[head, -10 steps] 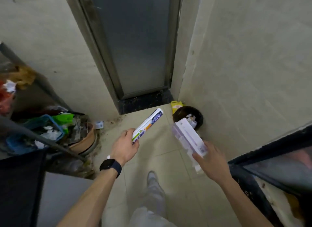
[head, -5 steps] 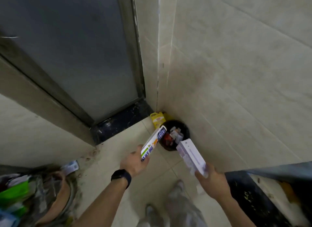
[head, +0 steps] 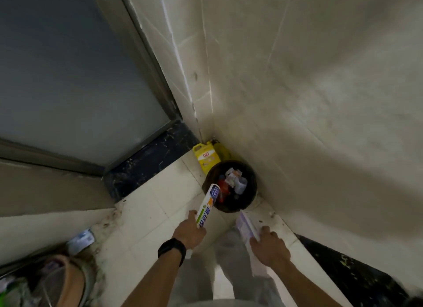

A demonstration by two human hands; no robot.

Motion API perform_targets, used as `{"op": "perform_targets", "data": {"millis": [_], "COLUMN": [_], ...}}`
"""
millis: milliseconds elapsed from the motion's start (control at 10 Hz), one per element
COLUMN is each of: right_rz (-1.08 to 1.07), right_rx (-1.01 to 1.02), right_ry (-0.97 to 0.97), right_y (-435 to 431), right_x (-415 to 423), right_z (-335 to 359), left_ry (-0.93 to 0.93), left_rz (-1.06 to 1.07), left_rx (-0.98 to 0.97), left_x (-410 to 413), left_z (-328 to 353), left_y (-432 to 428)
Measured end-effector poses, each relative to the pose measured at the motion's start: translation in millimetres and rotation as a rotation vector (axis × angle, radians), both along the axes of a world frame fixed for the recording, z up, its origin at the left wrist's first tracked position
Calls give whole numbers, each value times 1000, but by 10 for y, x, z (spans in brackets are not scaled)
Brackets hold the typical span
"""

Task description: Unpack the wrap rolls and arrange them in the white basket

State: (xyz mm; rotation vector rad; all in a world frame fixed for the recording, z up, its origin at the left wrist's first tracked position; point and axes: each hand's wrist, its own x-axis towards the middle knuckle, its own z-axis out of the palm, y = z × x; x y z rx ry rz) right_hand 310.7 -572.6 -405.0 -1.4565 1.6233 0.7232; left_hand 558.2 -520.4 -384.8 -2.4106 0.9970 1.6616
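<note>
Walls (head: 320,82) of pale tile meet in a corner ahead of you, and a frosted glass door (head: 68,78) in a metal frame fills the left, with a dark stone sill (head: 148,160) under it. You stand on a pale tiled floor (head: 146,206), grimy along its left edge. A dark ledge (head: 343,265) cuts across the floor's right corner. At the lower left edge sit a tan basin (head: 73,281) and blurred clutter I cannot make out.

Tucked into the floor's far corner is a round black bin (head: 250,201), holding scraps of paper and red wrappers. A yellow jug (head: 206,158) touches its far rim, against the wall.

Your left hand (head: 188,232), a black watch (head: 171,249) on its wrist, has its fingers curled around a wrap roll (head: 207,206) that tilts up, its far end over the bin's near rim. Your right hand (head: 270,247) pinches a flattened pale box (head: 247,226) between thumb and fingers, just short of the bin.
</note>
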Motion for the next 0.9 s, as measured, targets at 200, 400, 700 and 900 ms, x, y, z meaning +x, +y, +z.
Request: {"op": "perform_targets", "data": {"millis": [200, 400, 700, 900], "right_rz": [12, -60, -127, -170], "right_rx": [24, 5, -45, -79], "right_ry": [22, 28, -37, -88], "right_y": [-490, -811, -1017, -965], "right_x": [254, 441, 853, 1042], "right_z": [-706, -1558, -2127, -1637], "left_ry": [-25, 13, 180, 133], "left_rz": [-62, -10, -101, -234], "left_rx": [55, 53, 52, 67], "left_x": [7, 13, 175, 547], "left_z": [-846, -1794, -2421, -1928], "left_y": [-415, -714, -921, -1074]}}
